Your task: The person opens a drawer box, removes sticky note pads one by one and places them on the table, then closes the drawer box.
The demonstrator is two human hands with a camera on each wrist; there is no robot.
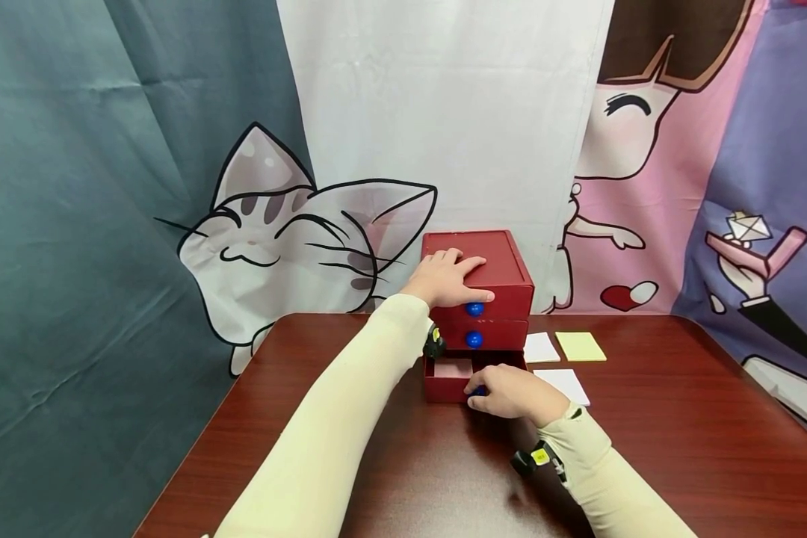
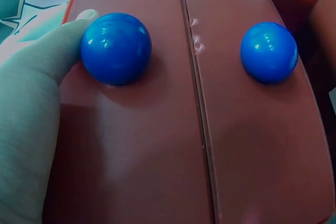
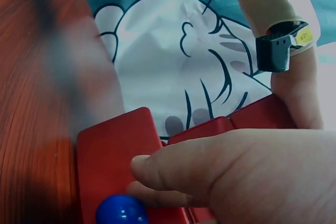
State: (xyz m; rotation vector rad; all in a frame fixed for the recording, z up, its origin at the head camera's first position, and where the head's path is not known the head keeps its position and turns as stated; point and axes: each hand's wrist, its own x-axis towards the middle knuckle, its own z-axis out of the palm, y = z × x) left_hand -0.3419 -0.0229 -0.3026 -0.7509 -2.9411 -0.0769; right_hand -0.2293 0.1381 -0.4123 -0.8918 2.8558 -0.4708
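A red chest of drawers [image 1: 484, 258] with round blue knobs stands on the table. My left hand [image 1: 447, 278] rests on its top, fingers spread and thumb over the front edge. In the left wrist view, that thumb lies beside the upper knob [image 2: 116, 49]; the middle knob [image 2: 269, 52] is untouched. The bottom drawer [image 1: 444, 388] is pulled out, with a pale piece [image 1: 453, 368] inside. My right hand [image 1: 511, 392] has its bent fingers and thumb at the bottom knob [image 3: 122, 211]. Part of this grip is hidden.
Beside the chest on the right lie a yellow paper square [image 1: 580, 346] and two white ones, the nearer white square [image 1: 565, 385] close to my right hand. The brown table [image 1: 679, 448] meets a printed cloth backdrop [image 1: 477, 112] behind the chest.
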